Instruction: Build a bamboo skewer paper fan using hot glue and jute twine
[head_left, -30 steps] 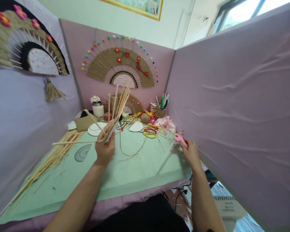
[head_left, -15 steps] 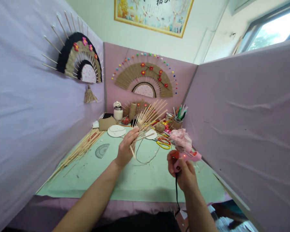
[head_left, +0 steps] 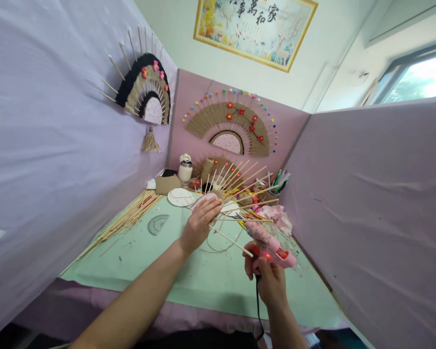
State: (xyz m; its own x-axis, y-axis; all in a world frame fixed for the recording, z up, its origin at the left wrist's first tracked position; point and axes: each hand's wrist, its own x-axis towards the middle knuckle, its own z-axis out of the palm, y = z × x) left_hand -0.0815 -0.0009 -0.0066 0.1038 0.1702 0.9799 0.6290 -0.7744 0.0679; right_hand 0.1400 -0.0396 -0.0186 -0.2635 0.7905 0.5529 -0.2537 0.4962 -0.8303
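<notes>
My left hand (head_left: 202, 220) is closed on the round base of a fan frame (head_left: 240, 186), with thin wooden sticks spreading out from it up and to the right. The palm side and thumb are hidden. In my right hand (head_left: 267, 269) is a pink glue gun (head_left: 271, 245), gripped by its handle, with a small red light glowing and a black cord hanging below. Its nozzle points left and up, near the lower sticks. A loop of twine (head_left: 218, 250) trails on the table under the fan frame.
Loose sticks (head_left: 119, 220) and a protractor (head_left: 157, 225) lie at the left. Behind are a white disc (head_left: 180, 197), cardboard (head_left: 167, 184), a white bottle (head_left: 185, 169) and a pink crumpled cloth (head_left: 278, 218). Finished fans (head_left: 232, 121) hang on the partitions.
The fan frame has turned so its sticks spread flatter to the right. The glue gun has come away from the pink crumpled cloth, slightly lower. The camera view has shifted.
</notes>
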